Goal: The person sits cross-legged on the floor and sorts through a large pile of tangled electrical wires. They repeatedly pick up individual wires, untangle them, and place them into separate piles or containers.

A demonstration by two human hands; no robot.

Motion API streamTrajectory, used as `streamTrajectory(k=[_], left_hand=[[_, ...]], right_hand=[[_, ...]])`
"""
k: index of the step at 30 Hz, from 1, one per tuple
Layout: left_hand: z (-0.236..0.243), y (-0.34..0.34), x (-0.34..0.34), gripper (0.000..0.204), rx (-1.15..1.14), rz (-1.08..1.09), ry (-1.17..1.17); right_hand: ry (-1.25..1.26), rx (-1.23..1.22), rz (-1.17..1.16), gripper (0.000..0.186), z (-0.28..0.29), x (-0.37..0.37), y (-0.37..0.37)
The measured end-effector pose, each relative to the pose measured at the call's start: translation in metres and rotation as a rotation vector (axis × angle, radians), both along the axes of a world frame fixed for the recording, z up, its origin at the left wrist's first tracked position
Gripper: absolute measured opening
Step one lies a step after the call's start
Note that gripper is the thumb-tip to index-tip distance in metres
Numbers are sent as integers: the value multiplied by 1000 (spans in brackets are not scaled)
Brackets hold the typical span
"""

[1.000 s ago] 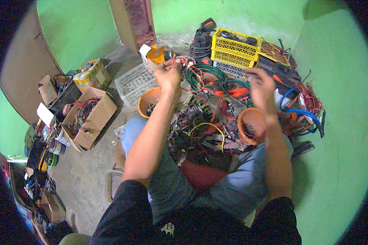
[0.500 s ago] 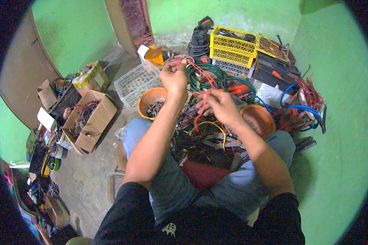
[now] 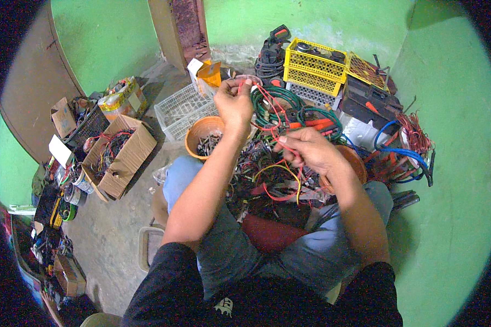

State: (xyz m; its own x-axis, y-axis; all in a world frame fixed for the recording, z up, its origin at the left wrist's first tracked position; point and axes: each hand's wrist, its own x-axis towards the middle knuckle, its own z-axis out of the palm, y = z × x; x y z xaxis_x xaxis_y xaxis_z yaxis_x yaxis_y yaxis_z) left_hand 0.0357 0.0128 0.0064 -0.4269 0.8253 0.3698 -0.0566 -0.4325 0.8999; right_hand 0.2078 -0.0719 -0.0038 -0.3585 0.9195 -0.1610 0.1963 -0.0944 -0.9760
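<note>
My left hand (image 3: pixel 234 104) is raised above the pile, thumb and fingers pinched on a thin red wire (image 3: pixel 281 113). Loops of that wire run down to my right hand (image 3: pixel 310 148), which pinches it lower and farther right. Part of the wire dangles below the right hand. Beneath both hands spreads a tangled heap of wires and cables (image 3: pixel 259 171), among them a yellow wire (image 3: pixel 298 188). A coil of green cable (image 3: pixel 278 102) lies just beyond the hands.
An orange bowl (image 3: pixel 191 143) of small metal pieces stands left; another orange bowl (image 3: pixel 357 162) is partly behind my right forearm. Farther off are yellow crates (image 3: pixel 314 64), a clear plastic basket (image 3: pixel 172 111), blue cable (image 3: pixel 414 155) and a cardboard box of wires (image 3: pixel 130 173).
My right hand has moved down and slightly right, with its fingers now pinched on the red wire. The left hand keeps nearly the same place. The whole view has shifted slightly.
</note>
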Motion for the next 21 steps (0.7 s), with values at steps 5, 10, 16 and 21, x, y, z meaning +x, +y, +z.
streamTrajectory(k=[5,10,16,21], left_hand=[[14,9,-26,11,2,56,-81],[10,24,-56,12,55,43,-293],[11,19,-38,15,29,-2,-302],[3,15,-11,14,-18,-15,-227]], right_hand=[[17,722,-440,17,-4,90,40],[-14,688,-1214,20,13,219,52],[-590,852,-1294,23,-13,256,62],[-464,862,-570,30,-1,48,25]])
